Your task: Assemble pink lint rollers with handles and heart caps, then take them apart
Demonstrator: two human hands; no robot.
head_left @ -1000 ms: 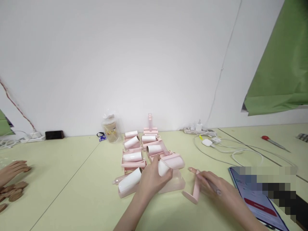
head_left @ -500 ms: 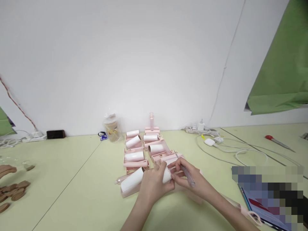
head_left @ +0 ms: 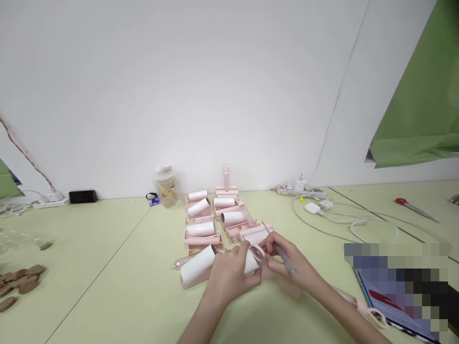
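Observation:
My left hand point(head_left: 229, 276) is wrapped round a white paper roll point(head_left: 250, 263) at the near end of a cluster of pink lint rollers point(head_left: 211, 224). Just to its right, my right hand point(head_left: 292, 265) is closed on a clear pen-like stick point(head_left: 285, 258) and pinches a pink ring-shaped piece point(head_left: 257, 253) against the end of that roll. Another white roll point(head_left: 197, 267) lies in a pink holder left of my left hand. One roller handle point(head_left: 226, 177) stands upright at the back of the cluster.
A wrapped jar point(head_left: 165, 186) and a black phone point(head_left: 82, 196) stand by the wall. A power strip point(head_left: 297, 190) and white cables point(head_left: 344, 224) lie at the right. A tablet point(head_left: 390, 306) is at near right, brown discs point(head_left: 19, 284) at far left, a red-handled tool point(head_left: 412, 208) far right.
My right hand left the pink stand at the right and came to the roll in my left hand, pen still in it. Another person's hand at far left went out of view.

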